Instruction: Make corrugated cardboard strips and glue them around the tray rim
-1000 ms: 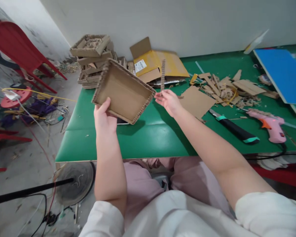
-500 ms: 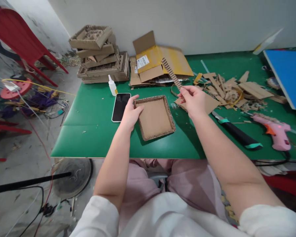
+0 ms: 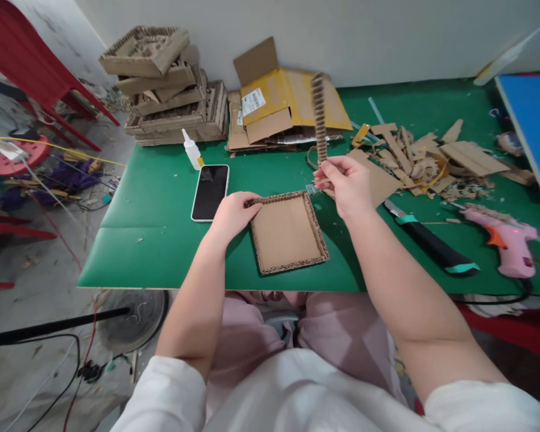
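A shallow square cardboard tray with corrugated edges lies on the green table. My left hand pinches its upper left corner between thumb and fingers. In my right hand, thumb and fingertips close on the lower end of a corrugated cardboard strip, which stands nearly upright above the tray's far right side. A flat cardboard piece lies partly behind my right hand. Left of the tray rests a phone, with a white glue bottle behind it.
Stacked cardboard trays and a yellow-taped carton stand along the wall. To the right are cardboard scraps, a black utility knife with its blade out, a pink glue gun and a blue board.
The strip has swung from a leftward slant to nearly upright in my right hand. My left hand's fingers have closed over the tray's corner, and the tray has shifted slightly nearer.
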The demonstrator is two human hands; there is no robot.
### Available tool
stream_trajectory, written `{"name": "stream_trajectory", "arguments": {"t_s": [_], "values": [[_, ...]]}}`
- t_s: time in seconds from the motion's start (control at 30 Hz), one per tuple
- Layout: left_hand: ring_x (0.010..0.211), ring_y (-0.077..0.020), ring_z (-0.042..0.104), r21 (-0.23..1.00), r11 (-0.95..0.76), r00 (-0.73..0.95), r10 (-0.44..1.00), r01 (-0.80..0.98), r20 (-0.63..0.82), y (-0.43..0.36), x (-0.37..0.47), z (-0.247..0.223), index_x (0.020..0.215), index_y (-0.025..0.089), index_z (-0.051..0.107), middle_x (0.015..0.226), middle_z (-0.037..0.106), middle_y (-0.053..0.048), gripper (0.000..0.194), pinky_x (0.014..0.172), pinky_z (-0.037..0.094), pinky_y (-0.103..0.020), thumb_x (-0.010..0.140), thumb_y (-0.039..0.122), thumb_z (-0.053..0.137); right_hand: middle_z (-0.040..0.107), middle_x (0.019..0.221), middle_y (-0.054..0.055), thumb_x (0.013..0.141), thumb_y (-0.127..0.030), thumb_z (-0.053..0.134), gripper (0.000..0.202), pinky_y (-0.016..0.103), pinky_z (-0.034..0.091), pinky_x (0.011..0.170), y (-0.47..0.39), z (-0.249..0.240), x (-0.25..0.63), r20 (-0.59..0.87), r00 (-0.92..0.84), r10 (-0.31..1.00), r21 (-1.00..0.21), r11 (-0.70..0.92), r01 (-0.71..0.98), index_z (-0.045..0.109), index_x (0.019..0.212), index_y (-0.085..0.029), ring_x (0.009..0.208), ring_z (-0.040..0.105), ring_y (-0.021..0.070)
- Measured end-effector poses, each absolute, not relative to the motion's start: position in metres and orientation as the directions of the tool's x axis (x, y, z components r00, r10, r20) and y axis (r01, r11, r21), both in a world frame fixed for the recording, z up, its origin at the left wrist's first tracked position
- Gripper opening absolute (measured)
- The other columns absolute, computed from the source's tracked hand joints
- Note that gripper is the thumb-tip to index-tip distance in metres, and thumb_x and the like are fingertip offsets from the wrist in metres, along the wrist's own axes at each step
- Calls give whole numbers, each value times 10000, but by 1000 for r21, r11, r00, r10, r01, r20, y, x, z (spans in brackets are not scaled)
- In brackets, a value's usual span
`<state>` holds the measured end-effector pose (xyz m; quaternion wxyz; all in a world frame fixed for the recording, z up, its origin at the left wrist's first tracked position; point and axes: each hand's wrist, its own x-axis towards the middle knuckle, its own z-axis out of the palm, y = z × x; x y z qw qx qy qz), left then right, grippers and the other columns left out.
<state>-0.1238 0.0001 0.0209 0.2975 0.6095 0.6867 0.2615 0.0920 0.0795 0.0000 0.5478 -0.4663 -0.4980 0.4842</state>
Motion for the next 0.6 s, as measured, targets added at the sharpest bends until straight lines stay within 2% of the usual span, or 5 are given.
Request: {"name": "stream_trajectory", "arguments": {"t_s": [0.2,0.33,0.47,0.6], "values": [[780,-282,624,597,130,-191,981,792,39,-13,-132,25,696,266,721,646,641,-48,91,810,466,-432,708,207,653,661,723,-1,777,-358,630,169,228,535,515,78,2,94,76,17,997,-997,76,1,585,836,-207,656,654,116],[737,-274,609,396,170,-239,962,902,130,-26,-134,29,740,259,700,559,580,-30,59,780,481,-439,714,229,657,651,707,-1,789,-384,616,185,225,522,482,80,1,93,97,29,995,-995,96,38,575,843,-211,634,649,118],[818,-295,600,194,107,-124,989,975,78,-27,-127,33,870,216,695,719,651,-84,136,760,490,-437,786,285,613,644,680,-9,779,-375,632,176,216,518,473,78,1,93,90,25,996,-996,89,30,591,830,-212,611,637,110],[900,-301,597,155,43,-46,999,987,19,-17,-118,29,1042,163,658,914,666,-136,257,781,489,-423,840,176,500,623,646,-20,767,-337,649,138,208,504,463,77,3,92,70,29,997,-998,70,2,609,806,-210,580,614,98]]}}
